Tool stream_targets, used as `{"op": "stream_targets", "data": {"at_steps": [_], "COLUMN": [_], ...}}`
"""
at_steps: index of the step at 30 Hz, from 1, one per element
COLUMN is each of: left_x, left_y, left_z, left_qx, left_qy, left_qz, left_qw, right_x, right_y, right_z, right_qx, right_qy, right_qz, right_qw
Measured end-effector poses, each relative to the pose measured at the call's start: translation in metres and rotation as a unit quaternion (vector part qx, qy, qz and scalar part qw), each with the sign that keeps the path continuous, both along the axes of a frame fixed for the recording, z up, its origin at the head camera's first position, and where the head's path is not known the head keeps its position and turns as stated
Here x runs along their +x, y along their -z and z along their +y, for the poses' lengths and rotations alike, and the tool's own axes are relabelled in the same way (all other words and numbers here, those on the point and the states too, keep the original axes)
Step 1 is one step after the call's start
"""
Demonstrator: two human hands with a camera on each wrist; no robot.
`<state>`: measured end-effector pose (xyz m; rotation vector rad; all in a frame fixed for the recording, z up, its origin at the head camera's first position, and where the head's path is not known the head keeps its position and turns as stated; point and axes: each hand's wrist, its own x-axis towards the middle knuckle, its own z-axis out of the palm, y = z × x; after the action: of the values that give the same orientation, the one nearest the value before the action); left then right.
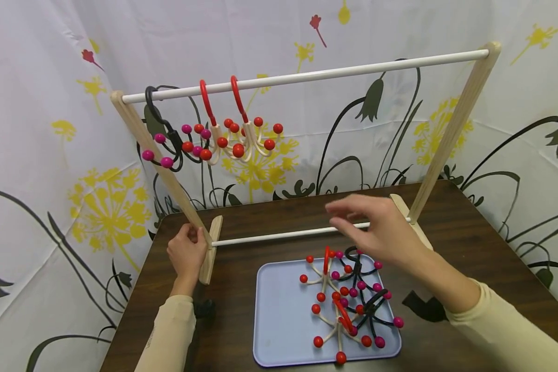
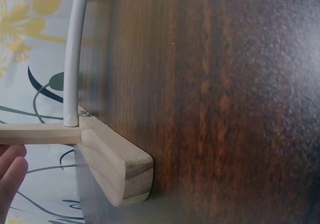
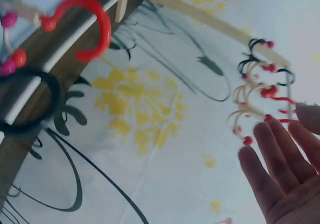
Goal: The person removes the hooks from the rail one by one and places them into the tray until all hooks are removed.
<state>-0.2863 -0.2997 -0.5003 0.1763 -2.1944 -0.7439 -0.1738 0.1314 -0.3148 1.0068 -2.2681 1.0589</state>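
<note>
A wooden rack has a white top rod (image 1: 325,76) between two uprights. From its left part hang a black hook-topped hanger with magenta balls (image 1: 174,139) and two cream ones with red hooks and red balls (image 1: 248,129). My left hand (image 1: 187,250) grips the left upright (image 2: 40,134) low down, near its foot (image 2: 112,159). My right hand (image 1: 381,227) is in the air over the far right of a light blue tray (image 1: 279,310), fingers spread and holding nothing. Red-hooked hangers (image 1: 339,320) and black hangers (image 1: 372,310) lie crowded together on the tray's right side.
A white lower rod (image 1: 279,236) joins the rack's feet, behind the tray. The right foot (image 1: 411,222) stands on the dark wood table (image 1: 232,320). A patterned curtain (image 1: 279,31) hangs close behind the rack.
</note>
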Motion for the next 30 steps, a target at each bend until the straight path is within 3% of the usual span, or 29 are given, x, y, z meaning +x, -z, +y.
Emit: {"op": "stream_targets", "data": {"at_steps": [5,9,17,22,30], "left_x": [0.0,0.001,0.004,0.003,-0.002], "left_y": [-0.003,-0.002,0.002,0.003,0.003], "left_z": [-0.003,-0.004,-0.003,-0.003,-0.003], "left_qx": [0.0,0.002,0.003,-0.002,-0.002], "left_qy": [-0.001,-0.004,0.002,-0.002,0.0], "left_qz": [0.003,0.0,-0.012,-0.005,-0.006], "left_qw": [1.0,1.0,0.9999,1.0,1.0], "right_x": [-0.042,-0.069,-0.096,-0.109,-0.124], "right_y": [-0.027,-0.052,-0.096,-0.107,-0.104], "right_z": [-0.022,-0.047,-0.101,-0.125,-0.142], "right_qx": [-0.054,-0.067,-0.016,0.024,0.019], "right_qy": [0.011,0.034,0.05,0.074,0.086], "right_qz": [-0.043,-0.075,-0.139,-0.169,-0.196], "right_qw": [0.9975,0.9944,0.9889,0.9825,0.9767]}}
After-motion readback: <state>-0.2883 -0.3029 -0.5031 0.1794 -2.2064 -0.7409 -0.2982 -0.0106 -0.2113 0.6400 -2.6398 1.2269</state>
